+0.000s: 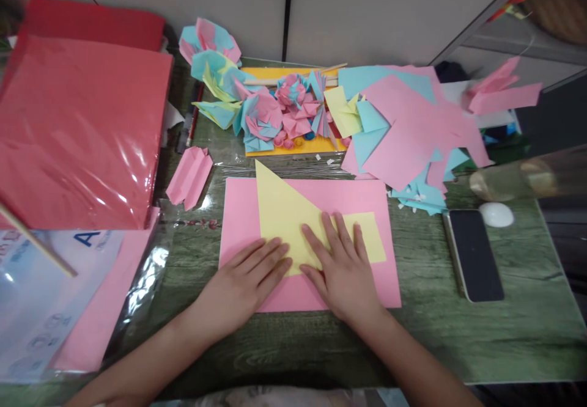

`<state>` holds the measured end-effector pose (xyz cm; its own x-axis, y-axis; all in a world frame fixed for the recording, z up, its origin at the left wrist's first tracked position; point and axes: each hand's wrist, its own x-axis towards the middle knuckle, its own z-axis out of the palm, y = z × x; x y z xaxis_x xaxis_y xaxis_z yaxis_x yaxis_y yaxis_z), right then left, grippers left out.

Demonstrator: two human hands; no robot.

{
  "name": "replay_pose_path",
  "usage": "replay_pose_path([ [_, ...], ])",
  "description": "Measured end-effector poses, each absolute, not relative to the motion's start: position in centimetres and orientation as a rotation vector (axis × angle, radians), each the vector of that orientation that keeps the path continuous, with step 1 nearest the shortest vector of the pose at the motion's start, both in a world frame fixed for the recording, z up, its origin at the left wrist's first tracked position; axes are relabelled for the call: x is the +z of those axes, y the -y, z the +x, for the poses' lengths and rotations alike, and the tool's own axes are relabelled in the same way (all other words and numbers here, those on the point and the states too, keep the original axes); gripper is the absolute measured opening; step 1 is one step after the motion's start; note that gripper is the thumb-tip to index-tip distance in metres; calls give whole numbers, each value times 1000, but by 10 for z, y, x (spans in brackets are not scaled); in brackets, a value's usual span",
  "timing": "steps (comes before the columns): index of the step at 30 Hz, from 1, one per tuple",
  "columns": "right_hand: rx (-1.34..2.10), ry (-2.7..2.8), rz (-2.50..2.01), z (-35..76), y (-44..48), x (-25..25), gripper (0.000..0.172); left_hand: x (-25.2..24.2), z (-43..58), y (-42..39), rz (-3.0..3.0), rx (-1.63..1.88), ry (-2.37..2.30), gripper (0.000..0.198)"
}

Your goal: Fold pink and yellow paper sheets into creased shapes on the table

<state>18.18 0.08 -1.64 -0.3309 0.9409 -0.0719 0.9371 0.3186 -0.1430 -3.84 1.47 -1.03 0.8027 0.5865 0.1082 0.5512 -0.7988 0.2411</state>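
A yellow sheet of paper (284, 217), folded over on a slant with a point at its top left and a strip sticking out to the right, lies on a pink sheet of paper (243, 211). My left hand (250, 278) rests flat on the lower left of the yellow paper, fingers stretched out. Pressing on its middle and right, my right hand (343, 272) has its fingers spread. Neither hand grips anything. Part of the yellow paper's lower edge is hidden under the hands.
Folded paper flowers (263, 117) lie on an orange-yellow board (321, 145) at the back. Pink and blue paper scraps (408, 126) pile up right of it. A phone (474, 254) lies at right, red packaged paper (87, 126) at left, with a folded pink piece (190, 178) nearby.
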Motion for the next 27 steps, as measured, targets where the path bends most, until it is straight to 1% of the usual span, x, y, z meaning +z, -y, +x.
replay_pose_path([
  [13,203,2498,-1753,181,0,-19,56,-11,-39,-13,2756,212,-901,34],
  [27,209,2503,-1763,181,0,-21,55,-9,-39,-14,2755,235,-895,35],
])
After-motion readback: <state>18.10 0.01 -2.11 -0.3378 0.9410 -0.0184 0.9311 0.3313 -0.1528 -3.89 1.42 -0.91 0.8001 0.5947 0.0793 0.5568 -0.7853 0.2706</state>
